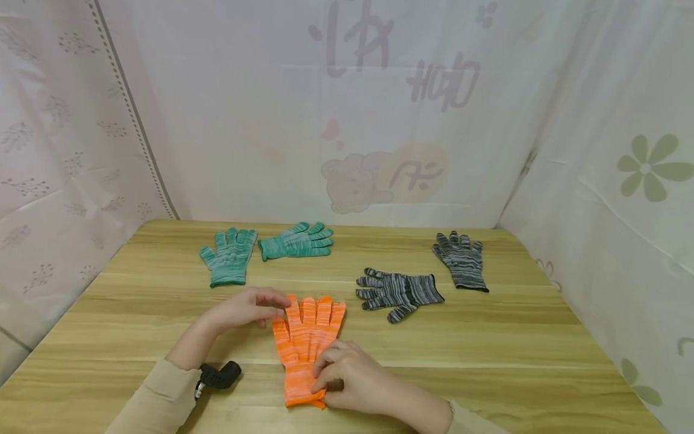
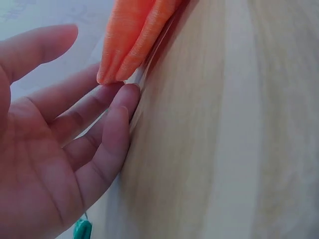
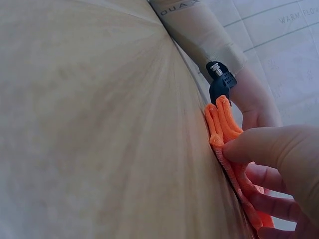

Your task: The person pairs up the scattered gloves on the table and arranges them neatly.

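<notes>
An orange knit glove (image 1: 308,337) lies palm-flat at the front of the table, fingers pointing away from me. Its cuff shows doubled orange edges (image 3: 223,113) in the right wrist view. My right hand (image 1: 355,377) pinches the cuff's right side, thumb low at the edge and fingers over the top. At the far left fingertips of the glove is my left hand (image 1: 244,312); its fingers are loosely bent and touch an orange fingertip (image 2: 117,59), while the thumb stands apart in the left wrist view.
Two green gloves, one upright (image 1: 230,256) and one sideways (image 1: 297,240), lie at the back left. To the right are two grey-black gloves, one nearer (image 1: 400,292) and one farther (image 1: 461,260). A black wrist device (image 1: 221,375) sits at my left cuff. Printed curtains (image 1: 244,120) enclose the table (image 1: 515,361).
</notes>
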Available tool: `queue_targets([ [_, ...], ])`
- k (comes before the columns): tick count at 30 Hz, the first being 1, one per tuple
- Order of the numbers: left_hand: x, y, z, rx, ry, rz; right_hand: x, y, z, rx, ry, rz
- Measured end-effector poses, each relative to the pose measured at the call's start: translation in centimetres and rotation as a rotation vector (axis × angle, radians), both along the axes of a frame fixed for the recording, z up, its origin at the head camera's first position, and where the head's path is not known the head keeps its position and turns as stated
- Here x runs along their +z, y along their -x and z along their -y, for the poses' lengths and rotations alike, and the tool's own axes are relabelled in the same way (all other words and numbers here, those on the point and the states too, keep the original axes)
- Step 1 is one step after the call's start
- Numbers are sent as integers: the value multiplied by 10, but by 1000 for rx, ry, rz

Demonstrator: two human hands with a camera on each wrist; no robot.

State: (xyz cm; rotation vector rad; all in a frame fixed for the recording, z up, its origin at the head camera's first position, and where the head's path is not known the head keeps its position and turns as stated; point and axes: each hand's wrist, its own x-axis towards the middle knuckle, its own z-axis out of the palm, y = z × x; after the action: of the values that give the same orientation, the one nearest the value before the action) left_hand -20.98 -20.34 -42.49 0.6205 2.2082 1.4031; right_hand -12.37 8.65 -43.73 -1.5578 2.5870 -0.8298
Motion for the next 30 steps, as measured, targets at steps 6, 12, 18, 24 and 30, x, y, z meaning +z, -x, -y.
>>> queue_targets([
  [6, 1, -1, -2, -10, 53, -9, 1, 1, 0, 1, -9, 21],
  [12, 4, -4, -7, 1, 132, -66, 1, 1, 0, 9, -23, 2],
  [18, 6, -8, -11, 9, 167, -103, 1, 1, -1, 24, -30, -43],
  [24, 5, -7, -13, 3, 175, -149, 1, 2, -3, 35, -17, -71],
  [30, 6, -8, -17, 50, 167, -277, 3, 2, -3, 38, -21, -51],
])
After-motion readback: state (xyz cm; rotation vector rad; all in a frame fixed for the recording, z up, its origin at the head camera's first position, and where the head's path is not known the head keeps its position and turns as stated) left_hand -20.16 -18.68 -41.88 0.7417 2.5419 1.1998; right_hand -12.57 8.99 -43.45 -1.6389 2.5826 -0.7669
